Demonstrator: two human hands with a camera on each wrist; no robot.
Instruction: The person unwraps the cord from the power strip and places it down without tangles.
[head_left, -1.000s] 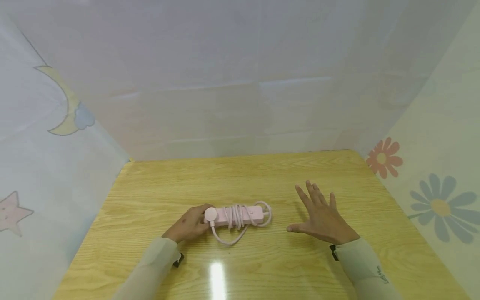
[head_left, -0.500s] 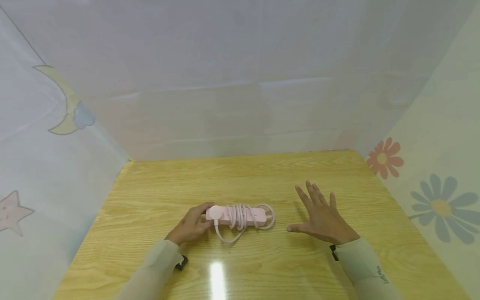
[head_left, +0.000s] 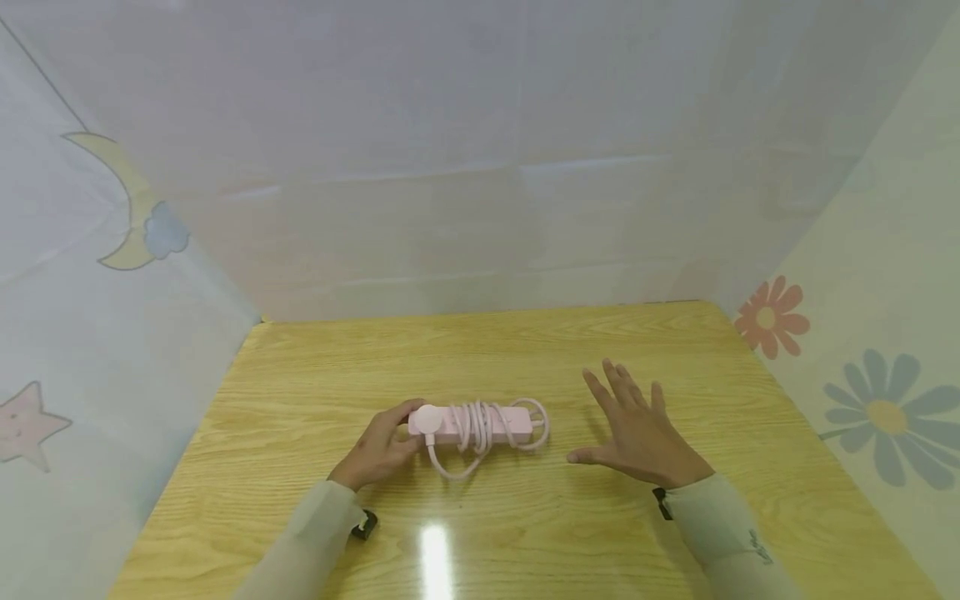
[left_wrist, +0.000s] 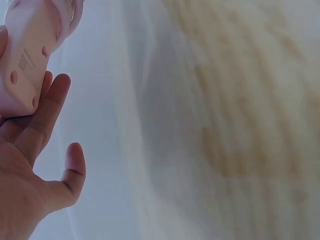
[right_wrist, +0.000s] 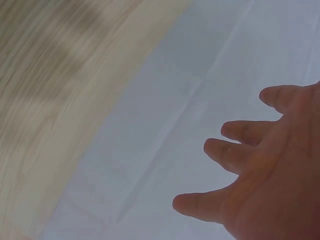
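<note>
In the head view my left hand [head_left: 380,447] grips the left end of a pale pink power strip [head_left: 447,425]. Its cord [head_left: 477,427] is wound several times round the middle, with a loop sticking out at the right end. A round plug [head_left: 428,419] sits on the strip's left end, its cord hanging in a curve below. The left wrist view shows the strip's side [left_wrist: 27,55] with small holes and printed text, against the fingers of my left hand [left_wrist: 22,185]. To the right, my right hand [head_left: 645,437] is spread and holds nothing; its fingers [right_wrist: 202,204] are apart.
A wood-grain table [head_left: 480,358] lies under both hands. A pale cloth [head_left: 480,225] hangs behind it, with printed cloth on both sides: a moon [head_left: 123,200] and star at left, flowers [head_left: 885,415] at right. A bright reflection shows near the table's front.
My left hand has brought the power strip slightly right, then a little farther from me. The right hand has shifted slightly left, still spread.
</note>
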